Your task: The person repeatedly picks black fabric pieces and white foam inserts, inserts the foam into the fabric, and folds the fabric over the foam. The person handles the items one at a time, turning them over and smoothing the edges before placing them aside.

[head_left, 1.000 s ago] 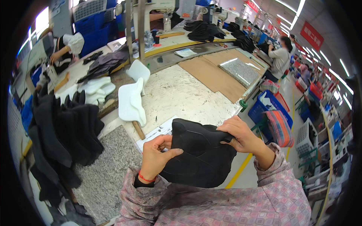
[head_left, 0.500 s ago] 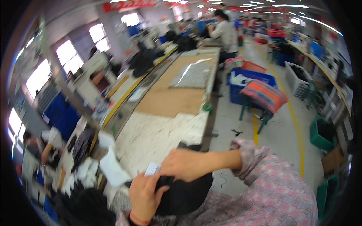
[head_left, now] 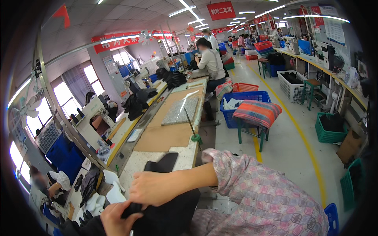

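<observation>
Close together at the near end of the long worktable, both my hands are on a black piece of material. My right hand reaches across from the right, fingers curled down on the material. Beside it, my left hand pinches a folded black edge between thumb and fingers. One flap of the black material sticks out past my right hand over the tabletop. My right fingertips are partly hidden.
Brown board and a clear-covered grey sheet lie on the table. A green clamp-like piece with a rod stands at its right edge. Right of it are a cushioned stool and blue crate. Another person works at the far end.
The view has tilted up and shifted. My hands appear lower and further left, still on the black material. A small white piece by my fingers no longer shows.
</observation>
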`<state>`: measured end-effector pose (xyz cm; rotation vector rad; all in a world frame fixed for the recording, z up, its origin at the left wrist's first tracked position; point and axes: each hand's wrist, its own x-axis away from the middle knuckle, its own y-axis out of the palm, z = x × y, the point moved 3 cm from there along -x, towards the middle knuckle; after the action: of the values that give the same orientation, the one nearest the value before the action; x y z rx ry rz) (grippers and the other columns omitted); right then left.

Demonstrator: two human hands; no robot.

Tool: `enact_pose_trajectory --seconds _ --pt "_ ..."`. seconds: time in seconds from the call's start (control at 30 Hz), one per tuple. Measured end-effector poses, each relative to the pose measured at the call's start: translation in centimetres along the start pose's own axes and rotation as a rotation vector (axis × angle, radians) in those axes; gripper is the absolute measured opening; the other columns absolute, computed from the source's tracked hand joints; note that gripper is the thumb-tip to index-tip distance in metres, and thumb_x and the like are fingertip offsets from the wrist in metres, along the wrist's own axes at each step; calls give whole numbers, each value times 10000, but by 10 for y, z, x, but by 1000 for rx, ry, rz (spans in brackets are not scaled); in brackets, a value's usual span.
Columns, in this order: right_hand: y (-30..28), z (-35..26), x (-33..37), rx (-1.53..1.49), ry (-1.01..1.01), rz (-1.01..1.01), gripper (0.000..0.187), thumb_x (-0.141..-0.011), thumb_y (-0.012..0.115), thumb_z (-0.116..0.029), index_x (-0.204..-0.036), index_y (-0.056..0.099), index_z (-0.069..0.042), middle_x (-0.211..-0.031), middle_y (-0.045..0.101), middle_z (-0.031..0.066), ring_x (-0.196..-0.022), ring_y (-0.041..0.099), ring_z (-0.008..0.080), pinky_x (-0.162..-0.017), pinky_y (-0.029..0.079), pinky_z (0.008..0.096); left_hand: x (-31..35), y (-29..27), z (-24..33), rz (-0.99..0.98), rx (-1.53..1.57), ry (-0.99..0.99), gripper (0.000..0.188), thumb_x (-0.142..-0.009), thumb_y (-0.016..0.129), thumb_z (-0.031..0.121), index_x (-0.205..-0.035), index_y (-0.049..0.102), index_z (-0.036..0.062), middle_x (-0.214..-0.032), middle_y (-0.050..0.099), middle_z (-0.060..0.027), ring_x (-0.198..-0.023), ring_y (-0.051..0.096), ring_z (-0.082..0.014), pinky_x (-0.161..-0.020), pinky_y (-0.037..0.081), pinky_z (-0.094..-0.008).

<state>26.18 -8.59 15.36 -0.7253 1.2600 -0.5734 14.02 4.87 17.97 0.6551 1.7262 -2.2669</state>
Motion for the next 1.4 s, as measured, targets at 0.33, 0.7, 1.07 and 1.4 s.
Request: enact_pose_trajectory --seconds 0.33,0.7,1.07,1.4 --pt "107 -128 55 -781 289 -687 344 -801 681 -313 -907 636 11 -830 643 235 -871 631 398 -757 492 483 195 82 1 -191 422 -205 534 -681 816 188 -1149 631 10 -1035 666 -172 -900 666 -294 -780 510 -328" --pt "120 -116 66 -902 211 -773 401 -762 720 -282 -1008 618 17 -827 641 227 -838 611 415 -731 474 464 173 82 -14 -472 669 -382 525 -678 806 134 -1153 621 7 -895 686 -150 -836 676 -280 -768 511 -316" --pt "127 -69 64 -855 211 -730 462 -735 743 -345 -1060 609 -47 -955 651 155 -911 619 381 -752 484 451 159 93 -27 -632 867 -704 403 -702 765 -23 -1084 641 -42 -945 712 -126 -869 679 -142 -782 528 -267" --pt "129 -44 29 -972 209 -708 396 -761 725 -268 -1067 641 -33 -1003 660 147 -962 612 348 -804 468 426 142 87 -55 -1066 852 -577 383 -695 844 235 -804 548 18 -603 316 19 -573 295 -91 -503 260 -292"
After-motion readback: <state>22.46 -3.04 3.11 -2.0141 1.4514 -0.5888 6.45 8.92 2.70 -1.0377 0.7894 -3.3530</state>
